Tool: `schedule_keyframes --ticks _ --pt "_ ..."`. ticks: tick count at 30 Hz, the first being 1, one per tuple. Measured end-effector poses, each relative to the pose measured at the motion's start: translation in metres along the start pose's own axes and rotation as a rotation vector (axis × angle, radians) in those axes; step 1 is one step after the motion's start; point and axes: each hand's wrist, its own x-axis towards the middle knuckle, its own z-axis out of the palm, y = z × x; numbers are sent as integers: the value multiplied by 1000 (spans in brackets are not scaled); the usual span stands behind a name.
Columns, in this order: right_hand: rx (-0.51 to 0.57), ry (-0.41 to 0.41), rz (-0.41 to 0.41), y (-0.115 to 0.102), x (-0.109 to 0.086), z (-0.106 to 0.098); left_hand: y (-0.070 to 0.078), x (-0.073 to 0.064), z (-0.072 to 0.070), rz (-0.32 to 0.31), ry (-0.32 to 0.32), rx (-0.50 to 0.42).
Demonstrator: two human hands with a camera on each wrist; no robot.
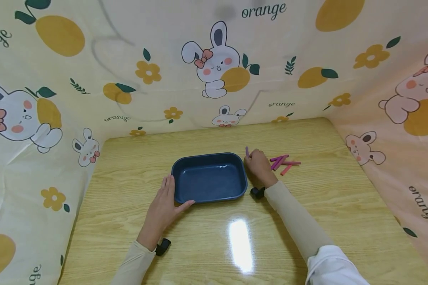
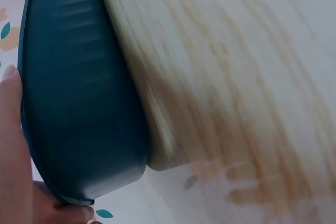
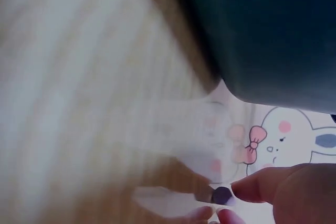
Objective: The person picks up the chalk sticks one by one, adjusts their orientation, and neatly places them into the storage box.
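A dark blue rectangular dish (image 1: 210, 180) stands on the wooden table. My left hand (image 1: 164, 208) rests against its left end, with straight fingers along the rim and the thumb spread out at the near corner. In the left wrist view the dish's outer wall (image 2: 84, 93) fills the left part. Just right of the dish, my right hand (image 1: 260, 166) pinches a thin purple stick (image 1: 247, 151) that points up and away. The stick's dark round end (image 3: 221, 196) shows between thumb and finger in the right wrist view. Several pink and purple sticks (image 1: 279, 161) lie beside this hand.
Cloth printed with rabbits and oranges (image 1: 217, 59) hangs behind the table (image 1: 146, 154) and along both sides. A bright light reflection (image 1: 240, 245) lies on the near tabletop. Each wrist wears a small black camera.
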Motion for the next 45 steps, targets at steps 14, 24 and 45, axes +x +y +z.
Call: schedule_keyframes --ticks 14,24,45 --pt "-56 -71 57 0 7 -8 2 -1 3 7 3 -18" --pt "160 -119 62 4 0 -17 2 -2 3 -3 -1 -12" --pt "1200 -372 136 -7 -28 -63 -1 -1 2 23 38 -8"
